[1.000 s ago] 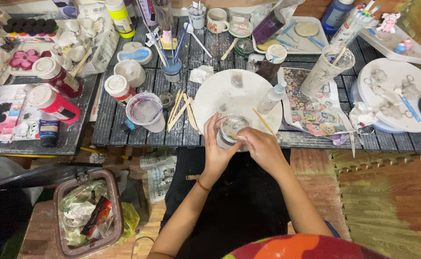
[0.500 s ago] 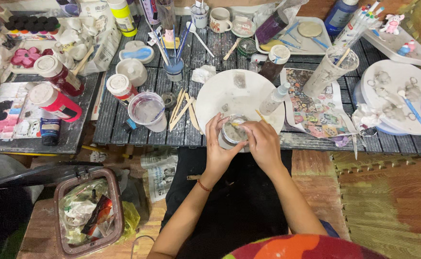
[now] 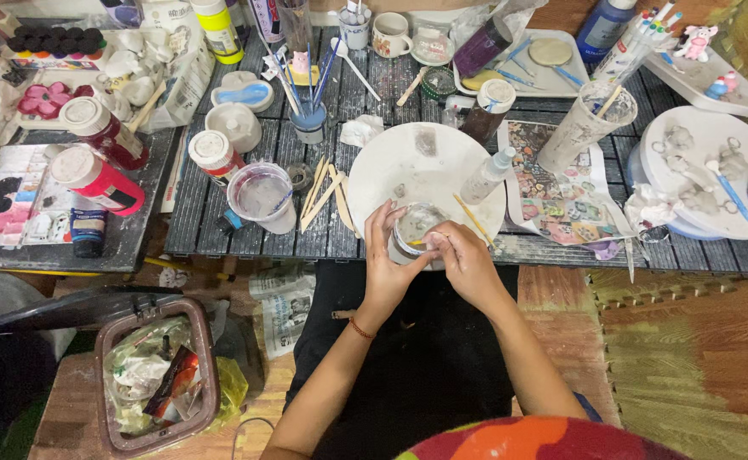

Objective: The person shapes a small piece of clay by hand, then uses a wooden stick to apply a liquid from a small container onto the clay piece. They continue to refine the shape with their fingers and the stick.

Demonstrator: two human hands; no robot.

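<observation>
Dark slatted table (image 3: 246, 230), wooden floor (image 3: 689, 358)

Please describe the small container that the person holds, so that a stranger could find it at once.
Look at the big round white plate on the slatted table. At its near edge, the left hand and right hand cup a small clear cup; unlike the other containers, it is being held.

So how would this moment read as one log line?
left hand: holds cup | right hand: at cup rim | cup: over white plate | table: cluttered
</observation>
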